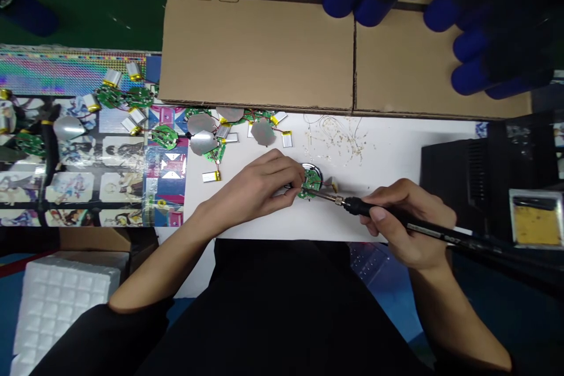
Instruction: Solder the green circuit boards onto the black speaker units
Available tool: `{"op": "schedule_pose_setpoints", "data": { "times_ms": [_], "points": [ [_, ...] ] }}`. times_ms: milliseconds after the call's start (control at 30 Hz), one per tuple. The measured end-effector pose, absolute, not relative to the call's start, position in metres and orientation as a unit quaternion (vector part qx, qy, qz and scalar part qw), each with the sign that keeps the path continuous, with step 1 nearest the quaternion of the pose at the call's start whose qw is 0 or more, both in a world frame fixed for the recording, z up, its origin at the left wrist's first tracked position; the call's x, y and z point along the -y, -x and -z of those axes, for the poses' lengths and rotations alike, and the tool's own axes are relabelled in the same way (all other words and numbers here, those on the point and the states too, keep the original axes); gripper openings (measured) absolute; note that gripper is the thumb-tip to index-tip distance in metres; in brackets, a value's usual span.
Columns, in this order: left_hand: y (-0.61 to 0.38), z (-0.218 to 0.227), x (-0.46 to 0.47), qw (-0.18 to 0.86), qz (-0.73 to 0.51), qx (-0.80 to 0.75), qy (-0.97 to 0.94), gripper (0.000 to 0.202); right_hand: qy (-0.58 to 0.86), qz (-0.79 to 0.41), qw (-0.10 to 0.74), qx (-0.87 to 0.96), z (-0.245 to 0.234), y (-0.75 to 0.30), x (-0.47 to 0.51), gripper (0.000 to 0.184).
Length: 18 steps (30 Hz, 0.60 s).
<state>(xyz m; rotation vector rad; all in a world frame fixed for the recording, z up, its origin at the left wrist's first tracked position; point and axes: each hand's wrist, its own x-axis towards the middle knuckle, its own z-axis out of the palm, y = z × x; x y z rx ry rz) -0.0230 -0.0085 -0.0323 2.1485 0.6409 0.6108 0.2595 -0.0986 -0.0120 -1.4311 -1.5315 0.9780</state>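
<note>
At about 10 o'clock, a small silver pouch battery with a yellow tab (210, 176) lies on a white paper sheet (308, 223). The left hand (259, 185), fingers curled and nearly closed, pinches a round green circuit board (311, 182) at its edge; the board sits on a black-rimmed disc (319, 172) near 12 o'clock. The right hand (405, 220), closed penlike, grips a black-handled soldering iron (374, 210), its metal tip at the board's 4 o'clock edge.

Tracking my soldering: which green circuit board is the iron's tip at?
The green circuit board against the round dark-rimmed disc, held by the left hand. The soldering iron reaches it; the other boards lie loose, further left.
</note>
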Motion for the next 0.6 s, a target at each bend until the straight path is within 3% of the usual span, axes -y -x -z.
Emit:
{"op": "schedule_pose_setpoints", "data": {
  "times_ms": [133,433,600],
  "points": [
    [0.023,0.031,0.007,0.398,-0.238,-0.250,-0.850,0.008,0.572,-0.383,0.433,0.581,0.013,-0.261,0.100,0.011],
    [0.023,0.030,0.006,0.392,-0.240,-0.246,-0.853,0.009,0.588,-0.278,0.614,0.448,0.000,-0.246,0.094,0.016],
    [0.023,0.029,0.006,0.389,-0.233,-0.245,-0.857,0.008,0.545,-0.309,0.577,0.524,0.019,-0.221,0.104,0.035]
  ]
}}
